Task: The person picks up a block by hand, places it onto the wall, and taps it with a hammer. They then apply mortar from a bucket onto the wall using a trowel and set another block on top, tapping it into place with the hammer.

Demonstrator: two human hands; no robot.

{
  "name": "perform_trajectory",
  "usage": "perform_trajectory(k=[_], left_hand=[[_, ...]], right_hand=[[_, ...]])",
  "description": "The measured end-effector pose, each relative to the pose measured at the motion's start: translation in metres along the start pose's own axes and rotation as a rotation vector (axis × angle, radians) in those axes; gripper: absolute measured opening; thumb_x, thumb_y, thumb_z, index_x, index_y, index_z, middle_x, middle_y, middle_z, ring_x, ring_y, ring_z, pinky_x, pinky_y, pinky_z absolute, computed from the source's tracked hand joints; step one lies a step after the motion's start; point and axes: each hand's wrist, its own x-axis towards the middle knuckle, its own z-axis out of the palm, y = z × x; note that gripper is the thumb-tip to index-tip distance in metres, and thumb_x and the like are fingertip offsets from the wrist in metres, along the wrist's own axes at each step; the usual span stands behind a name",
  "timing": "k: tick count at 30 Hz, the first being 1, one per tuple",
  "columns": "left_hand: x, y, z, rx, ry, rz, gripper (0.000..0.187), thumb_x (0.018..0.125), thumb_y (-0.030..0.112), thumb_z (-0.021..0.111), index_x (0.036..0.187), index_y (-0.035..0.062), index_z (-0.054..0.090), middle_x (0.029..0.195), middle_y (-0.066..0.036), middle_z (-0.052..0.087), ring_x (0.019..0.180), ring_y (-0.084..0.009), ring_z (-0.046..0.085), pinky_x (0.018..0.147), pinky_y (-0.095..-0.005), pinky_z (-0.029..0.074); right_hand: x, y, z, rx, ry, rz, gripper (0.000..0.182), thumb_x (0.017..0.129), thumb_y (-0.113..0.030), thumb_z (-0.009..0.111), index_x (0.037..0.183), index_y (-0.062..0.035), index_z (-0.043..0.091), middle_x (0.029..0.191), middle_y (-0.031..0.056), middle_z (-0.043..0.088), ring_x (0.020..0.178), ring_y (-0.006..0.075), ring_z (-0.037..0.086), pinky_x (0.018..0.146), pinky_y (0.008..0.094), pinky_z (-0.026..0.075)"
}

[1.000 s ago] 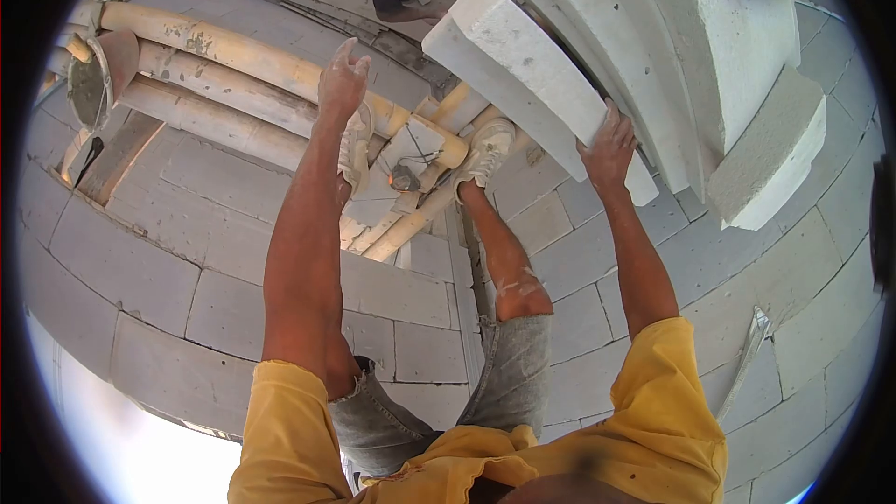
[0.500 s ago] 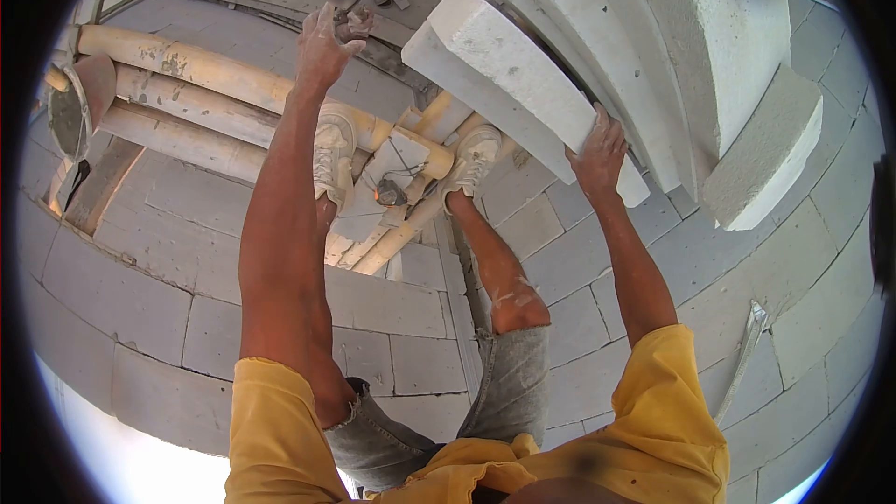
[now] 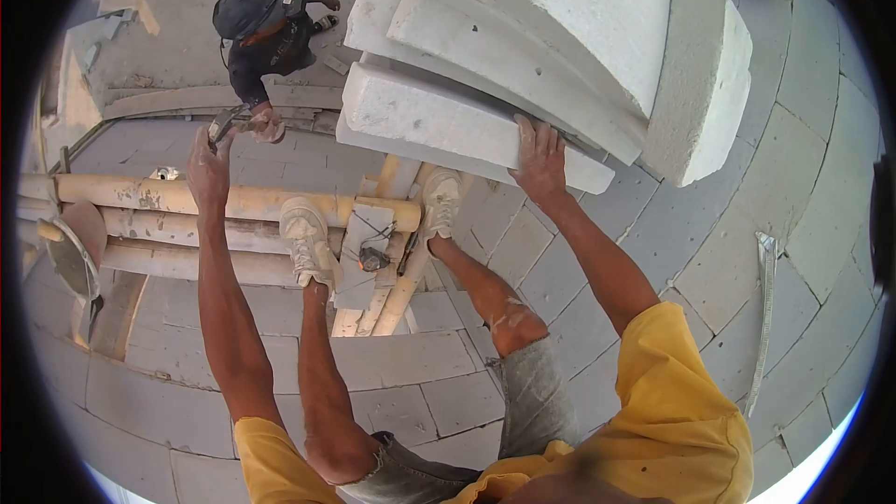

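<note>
My left hand (image 3: 209,168) is raised at the left, its fingers closed on a small dark hand tool (image 3: 224,123). Its exact kind is too small to make out. A co-worker's hand (image 3: 265,123) also touches this tool from the other side. My right hand (image 3: 541,161) grips the edge of a long white aerated concrete block (image 3: 429,117), fingers over the top and palm on the near face. That block leans in front of several similar white blocks (image 3: 523,51).
A person in dark clothes and a cap (image 3: 271,37) is below, beyond the wall. Yellowish poles (image 3: 168,194) cross an opening beneath my shoes (image 3: 306,233). A trowel-like tool (image 3: 77,247) sits at the left; a metal strip (image 3: 763,317) lies on the blocks at right.
The view has shifted, showing more of the co-worker. My left hand and the co-worker's hand remain together at the small tool. My right hand stays on the white block.
</note>
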Motion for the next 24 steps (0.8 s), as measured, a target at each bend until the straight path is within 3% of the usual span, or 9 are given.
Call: perform_trajectory(k=[1, 3, 5, 7, 10, 12, 14, 16, 24], left_hand=[[-0.014, 0.013, -0.021, 0.013, -0.035, -0.068, 0.033, 0.095, 0.029, 0.075, 0.112, 0.0021, 0.065, 0.093, -0.017, 0.067, 0.081, -0.0368, 0.063, 0.072, -0.0460, 0.050], [-0.057, 0.028, -0.047, -0.071, 0.221, 0.033, 0.035, 0.095, 0.023, 0.076, 0.117, -0.0022, 0.065, 0.097, -0.014, 0.066, 0.079, -0.0285, 0.063, 0.070, -0.0421, 0.050], [-0.088, 0.090, -0.109, -0.262, 0.245, -0.173, 0.033, 0.097, 0.021, 0.074, 0.120, -0.0003, 0.063, 0.103, -0.010, 0.065, 0.085, -0.0281, 0.063, 0.072, -0.0417, 0.051], [-0.099, 0.121, -0.150, -0.332, 0.457, 0.174, 0.036, 0.096, 0.018, 0.075, 0.128, 0.0078, 0.061, 0.104, -0.005, 0.061, 0.091, -0.0254, 0.062, 0.074, -0.0408, 0.052], [-0.071, 0.222, -0.208, -0.380, 0.531, 0.722, 0.043, 0.094, 0.015, 0.076, 0.133, 0.0193, 0.059, 0.101, -0.002, 0.056, 0.095, -0.0229, 0.060, 0.080, -0.0409, 0.053], [-0.039, 0.289, -0.207, -0.458, 0.489, 0.926, 0.053, 0.086, 0.015, 0.080, 0.134, 0.0297, 0.063, 0.094, 0.001, 0.051, 0.088, -0.0196, 0.057, 0.083, -0.0410, 0.054], [-0.007, 0.348, -0.189, -0.346, 0.546, 1.138, 0.052, 0.084, 0.010, 0.080, 0.131, 0.0237, 0.065, 0.091, -0.001, 0.051, 0.088, -0.0213, 0.054, 0.084, -0.0416, 0.052], [0.023, 0.384, -0.152, -0.218, 0.556, 1.222, 0.063, 0.078, 0.007, 0.078, 0.136, 0.0284, 0.066, 0.091, 0.001, 0.051, 0.088, -0.0221, 0.053, 0.087, -0.0405, 0.051], [0.016, 0.407, -0.075, 0.047, 0.187, 1.237, 0.068, 0.085, 0.014, 0.070, 0.145, 0.0427, 0.057, 0.103, 0.004, 0.054, 0.110, -0.0193, 0.050, 0.115, -0.0444, 0.037]], right_hand=[[-0.001, 0.000, -0.001, 0.001, -0.005, 0.001, 0.106, 0.066, -0.020, 0.092, 0.154, -0.0136, 0.034, 0.123, 0.0149, 0.048, 0.115, 0.0332, 0.052, 0.102, 0.0495, 0.041], [0.001, 0.003, 0.000, -0.027, -0.022, 0.003, 0.104, 0.068, -0.024, 0.091, 0.155, -0.0142, 0.035, 0.124, 0.0150, 0.048, 0.117, 0.0330, 0.051, 0.103, 0.0509, 0.041], [0.003, 0.003, -0.005, -0.042, -0.035, 0.015, 0.104, 0.070, -0.026, 0.090, 0.156, -0.0141, 0.034, 0.125, 0.0152, 0.048, 0.118, 0.0331, 0.051, 0.104, 0.0516, 0.041], [-0.002, 0.001, -0.008, -0.059, -0.049, 0.004, 0.102, 0.073, -0.027, 0.087, 0.158, -0.0138, 0.032, 0.126, 0.0158, 0.048, 0.119, 0.0338, 0.051, 0.107, 0.0527, 0.041], [-0.004, 0.001, -0.005, -0.080, -0.044, 0.010, 0.097, 0.077, -0.025, 0.083, 0.159, -0.0138, 0.032, 0.126, 0.0165, 0.049, 0.121, 0.0345, 0.050, 0.107, 0.0540, 0.041], [-0.002, 0.002, -0.005, -0.077, -0.053, 0.013, 0.093, 0.079, -0.023, 0.080, 0.159, -0.0141, 0.033, 0.126, 0.0166, 0.050, 0.121, 0.0344, 0.050, 0.107, 0.0544, 0.041], [-0.003, 0.002, -0.003, -0.060, -0.055, 0.016, 0.089, 0.081, -0.020, 0.076, 0.159, -0.0144, 0.033, 0.126, 0.0168, 0.051, 0.122, 0.0344, 0.051, 0.107, 0.0548, 0.041], [-0.004, 0.002, -0.002, -0.032, -0.051, 0.021, 0.083, 0.085, -0.018, 0.072, 0.159, -0.0146, 0.034, 0.126, 0.0169, 0.051, 0.121, 0.0345, 0.051, 0.106, 0.0551, 0.041], [-0.005, 0.005, 0.010, -0.043, 0.043, 0.018, 0.071, 0.092, -0.012, 0.061, 0.158, -0.0176, 0.037, 0.126, 0.0160, 0.052, 0.120, 0.0336, 0.051, 0.105, 0.0558, 0.042]])
